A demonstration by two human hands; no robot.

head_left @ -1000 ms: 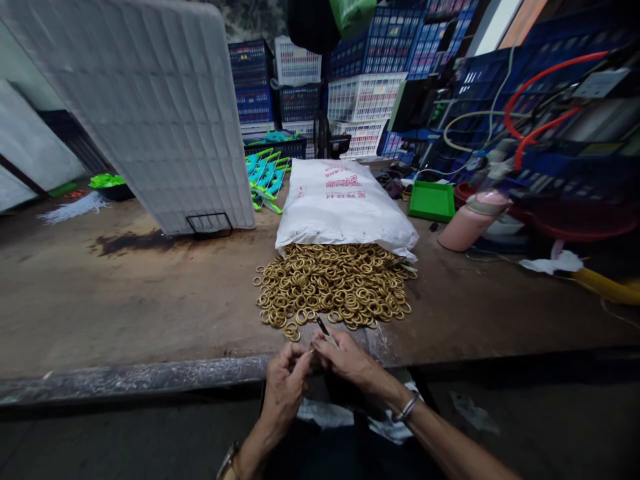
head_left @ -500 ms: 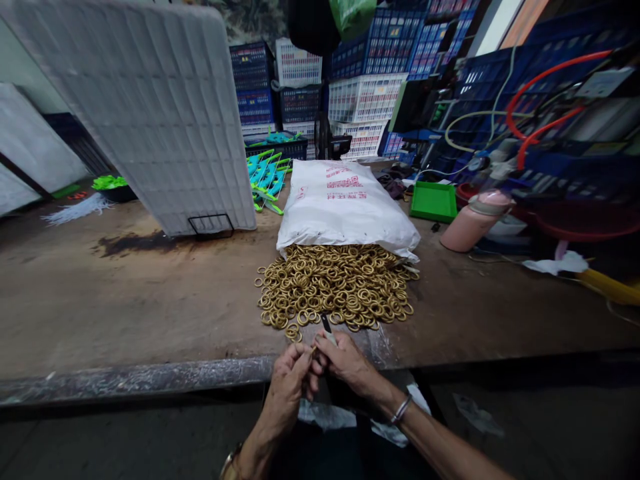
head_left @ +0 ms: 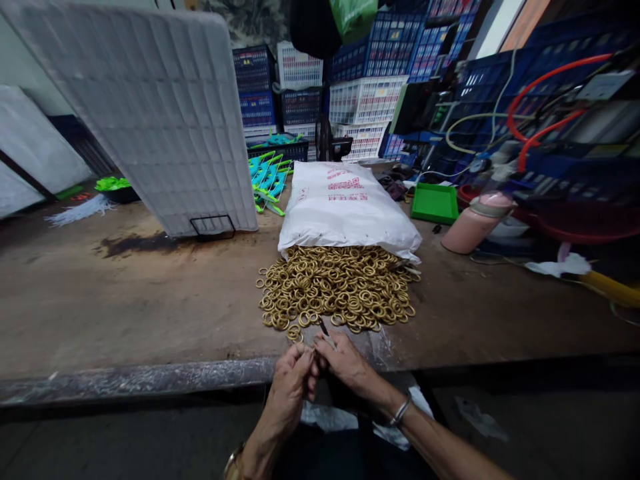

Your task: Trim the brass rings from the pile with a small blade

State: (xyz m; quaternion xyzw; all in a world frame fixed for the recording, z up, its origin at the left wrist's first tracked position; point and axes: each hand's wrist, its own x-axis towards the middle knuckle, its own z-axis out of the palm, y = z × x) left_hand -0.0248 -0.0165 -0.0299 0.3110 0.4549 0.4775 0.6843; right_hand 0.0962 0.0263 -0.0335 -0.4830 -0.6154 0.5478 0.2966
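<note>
Just in front of the table edge, my left hand (head_left: 291,373) is closed, thumb against fingers, pinching a small gold-coloured ring (head_left: 301,347) mostly hidden by the fingertips. My right hand (head_left: 345,360) is wrapped round a small knife (head_left: 328,339) with a pale handle, its dark blade pointing up and away. The fingertips of both hands meet around the ring. Right beyond them, a heap of gold-coloured rings (head_left: 335,287) spills from the mouth of a white sack (head_left: 347,210) with red print, lying on the table.
On the wooden table (head_left: 150,307), a tall white padded panel (head_left: 165,127) stands at left. Turquoise and green plastic pieces (head_left: 270,177) lie behind it. To the right are a green tray (head_left: 434,202), a pink bottle (head_left: 475,223) and orange hose (head_left: 523,127). Stacked crates (head_left: 367,100) fill the back.
The knife has tilted further to the left, and the fingertips have shifted slightly around the ring. Both hands stay at the table edge; the heap and sack look the same.
</note>
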